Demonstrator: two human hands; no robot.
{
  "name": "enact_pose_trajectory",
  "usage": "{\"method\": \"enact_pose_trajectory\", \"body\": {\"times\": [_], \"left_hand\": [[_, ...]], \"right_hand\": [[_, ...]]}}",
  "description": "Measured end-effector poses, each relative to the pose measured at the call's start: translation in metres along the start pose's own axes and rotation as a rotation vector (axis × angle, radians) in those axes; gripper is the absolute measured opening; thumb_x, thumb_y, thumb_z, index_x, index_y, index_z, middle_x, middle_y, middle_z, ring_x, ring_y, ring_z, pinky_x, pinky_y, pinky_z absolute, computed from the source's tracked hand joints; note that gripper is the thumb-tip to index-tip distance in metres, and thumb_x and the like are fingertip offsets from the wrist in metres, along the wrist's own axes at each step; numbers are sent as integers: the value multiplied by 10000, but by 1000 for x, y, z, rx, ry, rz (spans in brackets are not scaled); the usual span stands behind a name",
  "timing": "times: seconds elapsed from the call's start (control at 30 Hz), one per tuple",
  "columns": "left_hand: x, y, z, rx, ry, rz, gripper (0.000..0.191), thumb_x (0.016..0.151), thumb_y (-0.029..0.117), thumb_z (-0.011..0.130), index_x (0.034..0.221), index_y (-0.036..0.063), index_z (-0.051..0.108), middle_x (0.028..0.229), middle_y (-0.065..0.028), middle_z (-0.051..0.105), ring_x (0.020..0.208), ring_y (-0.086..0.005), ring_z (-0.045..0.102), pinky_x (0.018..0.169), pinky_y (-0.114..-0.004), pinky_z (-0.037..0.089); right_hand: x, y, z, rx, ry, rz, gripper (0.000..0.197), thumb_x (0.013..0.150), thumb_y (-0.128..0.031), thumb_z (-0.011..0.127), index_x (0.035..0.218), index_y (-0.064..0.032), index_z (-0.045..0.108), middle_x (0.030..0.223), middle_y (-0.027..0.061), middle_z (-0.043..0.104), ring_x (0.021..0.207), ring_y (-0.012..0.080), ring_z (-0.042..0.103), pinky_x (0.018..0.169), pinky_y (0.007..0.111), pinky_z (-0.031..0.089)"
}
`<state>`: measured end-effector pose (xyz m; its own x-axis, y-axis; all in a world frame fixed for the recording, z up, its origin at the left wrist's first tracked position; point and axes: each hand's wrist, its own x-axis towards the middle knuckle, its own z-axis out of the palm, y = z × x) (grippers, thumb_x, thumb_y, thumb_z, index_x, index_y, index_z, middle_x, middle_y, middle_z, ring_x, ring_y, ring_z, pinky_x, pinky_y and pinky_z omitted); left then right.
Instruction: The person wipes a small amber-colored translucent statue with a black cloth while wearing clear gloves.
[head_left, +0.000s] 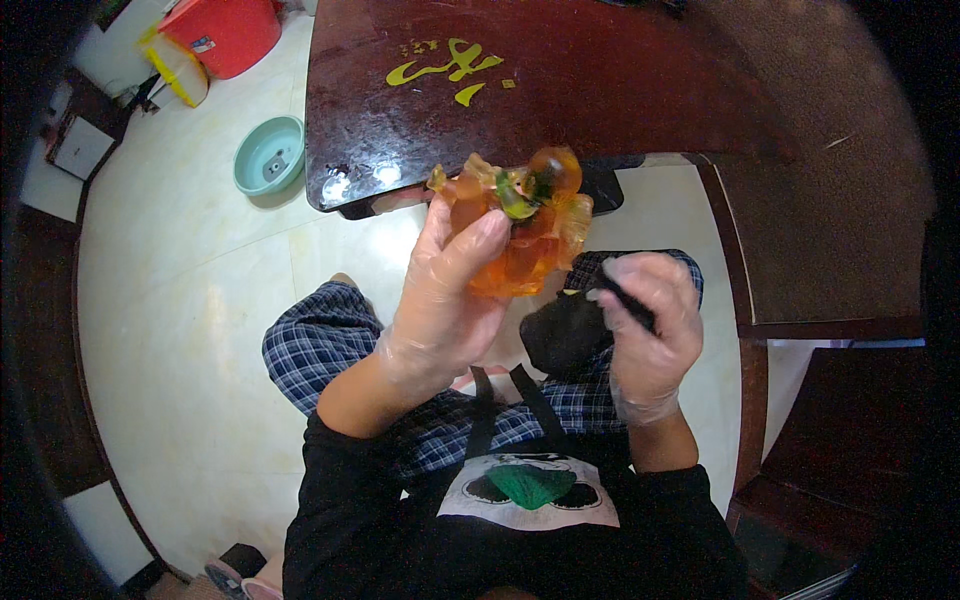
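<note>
My left hand (450, 292), in a clear plastic glove, grips a translucent amber ornament (517, 262) above my lap. The ornament has a frilled outline, a green piece in its middle and a dark amber ball near its top. Whether it is glass or resin I cannot tell. My right hand (660, 322), gloved the same way, pinches a black cloth (566, 334), which hangs over my knee. Between the cloth and the ornament there is a small gap.
A dark red lacquered table (600, 82) with gold characters stands ahead, its front edge just beyond the ornament. On the tiled floor (195, 337) sit a teal plastic basin (270, 157) and a red bin (225, 37). Dark wooden furniture (825, 247) with a brown top flanks my right side.
</note>
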<state>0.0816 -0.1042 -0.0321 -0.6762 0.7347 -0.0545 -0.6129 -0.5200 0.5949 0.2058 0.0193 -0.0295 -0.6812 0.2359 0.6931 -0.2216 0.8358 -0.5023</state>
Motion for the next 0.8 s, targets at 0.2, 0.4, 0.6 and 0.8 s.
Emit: {"method": "enact_pose_trajectory", "body": {"times": [0.2,0.4,0.6,0.8], "left_hand": [[-2,-5,5,96,-8,118,578,833,270,615,1278,58,314,1235,-153,476,1147,-319,501,965,-474,422],[-4,-12,5,190,2,284,554,817,236,651,1234,53,334,1177,-134,494,1137,-301,499,951,-458,428],[-3,-17,-4,273,-115,483,448,787,16,629,1154,80,382,1159,-107,453,1133,-207,460,1002,-378,377],[-3,-19,0,299,-174,548,473,756,10,659,1141,78,393,1153,-120,453,1131,-221,462,977,-369,406]], "right_hand": [[0,-7,-2,193,79,422,189,793,-22,652,978,-9,614,954,101,636,879,191,594,773,283,474],[8,-15,-5,258,36,455,146,878,-1,523,1019,21,556,961,105,588,832,147,597,772,265,486],[23,-29,0,302,80,415,159,837,21,578,993,0,555,976,95,601,870,157,594,793,272,477],[31,-31,1,187,103,370,195,759,20,668,911,-4,547,895,93,608,851,192,596,787,282,465]]}}
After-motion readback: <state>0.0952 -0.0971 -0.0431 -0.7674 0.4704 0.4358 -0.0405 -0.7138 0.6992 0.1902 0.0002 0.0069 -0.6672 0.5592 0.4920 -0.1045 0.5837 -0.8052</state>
